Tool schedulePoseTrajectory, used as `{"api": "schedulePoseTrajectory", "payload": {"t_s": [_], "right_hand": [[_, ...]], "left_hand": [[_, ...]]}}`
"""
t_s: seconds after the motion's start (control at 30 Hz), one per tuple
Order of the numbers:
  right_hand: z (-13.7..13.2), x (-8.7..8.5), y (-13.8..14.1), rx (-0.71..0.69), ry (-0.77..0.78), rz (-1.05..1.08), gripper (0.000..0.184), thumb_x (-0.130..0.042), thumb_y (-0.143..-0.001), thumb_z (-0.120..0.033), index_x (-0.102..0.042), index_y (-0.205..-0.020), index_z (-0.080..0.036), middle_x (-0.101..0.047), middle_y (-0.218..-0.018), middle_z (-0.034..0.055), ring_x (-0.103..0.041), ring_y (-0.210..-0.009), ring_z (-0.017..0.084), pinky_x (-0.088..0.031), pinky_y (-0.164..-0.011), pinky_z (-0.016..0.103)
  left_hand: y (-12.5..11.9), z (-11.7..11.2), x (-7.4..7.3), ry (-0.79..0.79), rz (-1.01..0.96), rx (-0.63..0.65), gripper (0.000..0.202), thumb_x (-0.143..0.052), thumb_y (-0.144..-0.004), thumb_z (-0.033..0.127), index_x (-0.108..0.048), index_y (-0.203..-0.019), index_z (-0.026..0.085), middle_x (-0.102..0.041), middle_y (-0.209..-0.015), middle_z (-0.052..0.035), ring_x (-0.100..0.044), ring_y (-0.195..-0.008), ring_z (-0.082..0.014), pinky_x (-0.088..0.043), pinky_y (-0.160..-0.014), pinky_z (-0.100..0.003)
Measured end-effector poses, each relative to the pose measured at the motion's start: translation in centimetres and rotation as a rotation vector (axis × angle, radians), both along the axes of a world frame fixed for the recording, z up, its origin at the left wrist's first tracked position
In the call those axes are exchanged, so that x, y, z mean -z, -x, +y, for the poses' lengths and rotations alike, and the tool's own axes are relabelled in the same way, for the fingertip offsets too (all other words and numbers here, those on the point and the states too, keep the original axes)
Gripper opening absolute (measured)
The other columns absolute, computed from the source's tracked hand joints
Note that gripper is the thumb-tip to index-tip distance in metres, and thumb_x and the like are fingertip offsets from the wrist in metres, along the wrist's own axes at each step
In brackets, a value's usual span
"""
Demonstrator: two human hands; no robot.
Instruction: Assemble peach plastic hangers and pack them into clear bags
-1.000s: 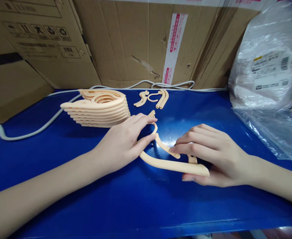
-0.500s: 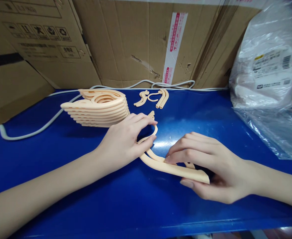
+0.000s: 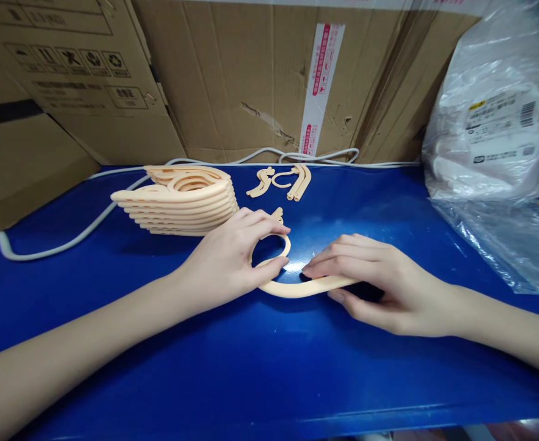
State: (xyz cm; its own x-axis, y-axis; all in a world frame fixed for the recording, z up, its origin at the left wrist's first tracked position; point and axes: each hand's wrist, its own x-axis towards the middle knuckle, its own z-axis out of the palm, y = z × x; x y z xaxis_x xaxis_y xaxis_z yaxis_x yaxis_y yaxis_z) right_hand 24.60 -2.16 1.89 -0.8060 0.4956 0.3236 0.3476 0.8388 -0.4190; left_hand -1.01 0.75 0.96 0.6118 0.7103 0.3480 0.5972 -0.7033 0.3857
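A cream plastic folding hanger (image 3: 297, 290) lies between my hands over the blue table. My left hand (image 3: 237, 248) pinches its curved hook end, with thumb and fingers at the loop. The hanger's long arm runs right into my right hand (image 3: 384, 282), whose thumb is below and fingers above. My right fingers hide the arm's far end. Just left of my left hand stands a neat stack of like cream hangers (image 3: 182, 211). A small cream piece (image 3: 277, 214) shows behind my left fingers; whether it joins the hanger I cannot tell.
Loose cream hanger parts (image 3: 299, 182) lie at the back of the blue table (image 3: 269, 380). A white cable (image 3: 67, 245) runs along the back and left. Cardboard boxes (image 3: 233, 73) wall the far side. A plastic-wrapped bundle (image 3: 494, 141) stands at the right.
My right hand has moved slightly away from me and raised the hanger's arm. Two bars showed before; now one shows. My left hand has stayed nearly in place.
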Motion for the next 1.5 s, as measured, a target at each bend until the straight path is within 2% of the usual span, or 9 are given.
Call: {"api": "schedulePoseTrajectory", "payload": {"t_s": [0.13, 0.23, 0.37, 0.47, 0.57, 0.83, 1.07, 1.33, 1.5], "right_hand": [[0.6, 0.4, -0.3, 0.021, -0.181, -0.074, 0.021, -0.056, -0.093, -0.013, -0.064, -0.113, -0.016, -0.073, -0.112, 0.0059, -0.062, -0.101, 0.018, -0.044, -0.090, 0.036], [1.0, 0.4, -0.6, 0.049, -0.291, -0.127, 0.020, -0.053, -0.094, -0.012, -0.064, -0.110, -0.016, -0.071, -0.116, 0.0082, -0.061, -0.103, 0.021, -0.043, -0.093, 0.040], [1.8, 0.4, -1.4, 0.127, -0.378, -0.149, 0.023, -0.049, -0.095, -0.009, -0.067, -0.106, -0.020, -0.066, -0.117, 0.0102, -0.058, -0.105, 0.024, -0.041, -0.090, 0.042], [2.4, 0.5, -1.8, 0.174, -0.339, -0.100, 0.023, -0.050, -0.096, -0.010, -0.069, -0.093, -0.024, -0.063, -0.112, 0.0081, -0.057, -0.101, 0.022, -0.040, -0.086, 0.041], [2.7, 0.7, -1.8, 0.203, -0.297, -0.060, 0.023, -0.052, -0.097, -0.013, -0.069, -0.086, -0.024, -0.063, -0.109, 0.0066, -0.057, -0.096, 0.021, -0.041, -0.084, 0.039], [2.5, 1.1, -1.5, 0.170, -0.165, 0.012, 0.023, -0.049, -0.097, -0.013, -0.067, -0.084, -0.021, -0.064, -0.107, 0.0074, -0.065, -0.100, 0.017, -0.054, -0.083, 0.029], [2.7, 0.8, -1.6, 0.172, -0.104, 0.025, 0.021, -0.051, -0.098, -0.017, -0.067, -0.086, -0.022, -0.066, -0.106, 0.0074, -0.068, -0.098, 0.017, -0.057, -0.082, 0.030], [2.3, 0.3, -1.3, 0.178, -0.089, 0.019, 0.016, -0.048, -0.100, -0.018, -0.063, -0.098, -0.019, -0.068, -0.102, 0.0070, -0.068, -0.091, 0.014, -0.054, -0.078, 0.026], [1.6, 0.0, -1.0, 0.308, -0.179, -0.022, 0.014, -0.049, -0.098, -0.020, -0.063, -0.097, -0.020, -0.072, -0.092, 0.0055, -0.069, -0.080, 0.017, -0.052, -0.070, 0.030]], "left_hand": [[0.1, -0.2, 0.0, -0.008, 0.016, 0.039, 0.036, -0.064, -0.091, 0.038, -0.065, -0.120, 0.016, -0.068, -0.118, -0.0068, -0.059, -0.112, -0.0240, -0.047, -0.096, -0.039], [0.3, -0.2, -0.1, 0.014, 0.020, 0.060, 0.034, -0.054, -0.098, 0.038, -0.064, -0.123, 0.017, -0.067, -0.120, -0.0065, -0.058, -0.115, -0.0223, -0.047, -0.098, -0.037], [0.8, 0.2, 0.0, -0.002, 0.045, 0.096, 0.040, -0.034, -0.099, 0.015, -0.059, -0.131, 0.015, -0.063, -0.134, -0.0067, -0.053, -0.129, -0.0198, -0.040, -0.111, -0.037], [1.0, 0.4, 0.2, -0.031, 0.078, 0.105, 0.048, -0.034, -0.091, 0.005, -0.057, -0.133, 0.014, -0.062, -0.137, -0.0074, -0.053, -0.130, -0.0203, -0.042, -0.110, -0.038], [0.9, 0.3, 0.2, -0.005, 0.102, 0.126, 0.046, -0.039, -0.090, 0.006, -0.058, -0.131, 0.017, -0.064, -0.132, -0.0064, -0.057, -0.123, -0.0204, -0.045, -0.105, -0.038], [0.0, -0.5, -0.6, 0.054, 0.128, 0.153, 0.035, -0.050, -0.090, 0.017, -0.062, -0.123, 0.021, -0.065, -0.121, -0.0034, -0.059, -0.109, -0.0205, -0.045, -0.095, -0.037], [0.1, -0.6, -0.8, 0.013, 0.141, 0.156, 0.030, -0.051, -0.090, 0.019, -0.064, -0.116, 0.021, -0.066, -0.114, -0.0032, -0.060, -0.103, -0.0205, -0.043, -0.090, -0.036], [0.0, -1.0, -0.9, 0.017, 0.111, 0.241, 0.047, -0.054, -0.085, 0.012, -0.056, -0.131, 0.020, -0.058, -0.133, -0.0056, -0.053, -0.119, -0.0214, -0.041, -0.104, -0.036], [0.1, -1.3, -1.0, 0.052, 0.117, 0.295, 0.052, -0.060, -0.087, 0.019, -0.051, -0.138, 0.019, -0.053, -0.143, -0.0081, -0.047, -0.132, -0.0220, -0.039, -0.112, -0.036]]}}
